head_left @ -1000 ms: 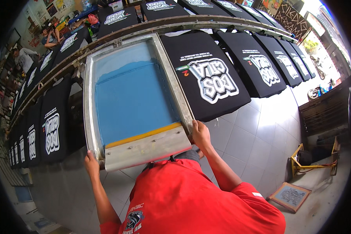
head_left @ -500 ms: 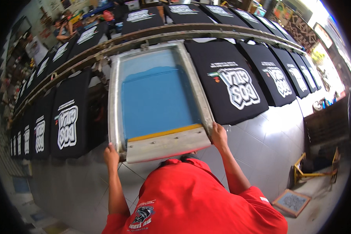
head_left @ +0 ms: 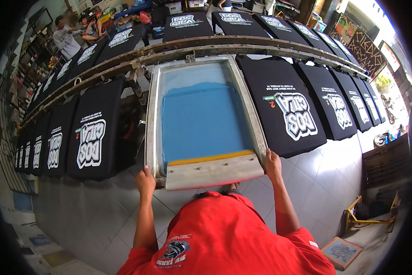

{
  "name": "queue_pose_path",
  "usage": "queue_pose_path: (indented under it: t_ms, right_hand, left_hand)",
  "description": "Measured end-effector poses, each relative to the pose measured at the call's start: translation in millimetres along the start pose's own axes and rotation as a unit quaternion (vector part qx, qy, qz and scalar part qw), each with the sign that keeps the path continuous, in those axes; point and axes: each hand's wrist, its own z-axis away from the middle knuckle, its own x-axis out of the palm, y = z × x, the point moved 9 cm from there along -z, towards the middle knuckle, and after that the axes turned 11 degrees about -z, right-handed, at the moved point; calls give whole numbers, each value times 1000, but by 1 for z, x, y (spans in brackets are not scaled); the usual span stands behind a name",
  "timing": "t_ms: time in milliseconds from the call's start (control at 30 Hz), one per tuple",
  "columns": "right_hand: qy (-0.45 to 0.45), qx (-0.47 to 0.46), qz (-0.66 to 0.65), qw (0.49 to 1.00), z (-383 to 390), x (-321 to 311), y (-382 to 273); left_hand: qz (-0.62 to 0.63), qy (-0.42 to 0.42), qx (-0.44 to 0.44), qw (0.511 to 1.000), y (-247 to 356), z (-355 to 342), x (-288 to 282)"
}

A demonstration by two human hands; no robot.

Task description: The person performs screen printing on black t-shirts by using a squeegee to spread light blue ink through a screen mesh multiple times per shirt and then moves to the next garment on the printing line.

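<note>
Head view: left hand clamped on the near left corner of the printing screen frame, right hand clamped on its near right corner. Frame lies over the long counter, between black printed shirts; pale squeegee rests along its near edge.

I see both hands — left hand, right hand — gripping the printing screen's near corners, black shirts alongside.
</note>
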Motion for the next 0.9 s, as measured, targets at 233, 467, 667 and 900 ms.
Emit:
queue_pose_path:
  t_ms: [233,467,667,900]
  right_hand:
    - [1,-15,-14,1000,-8,4,-1]
    - [-8,21,-43,999,-14,11,22]
    - [-17,16,-82,996,-9,13,21]
    - [-27,16,-193,981,-6,17,37]
  left_hand:
    - [13,-3,15,1000,4,-5,2]
    - [-19,-29,19,999,1,-16,12]
    - [-15,-43,0,999,8,-12,8]
    - [-8,-47,7,999,-2,-16,21]
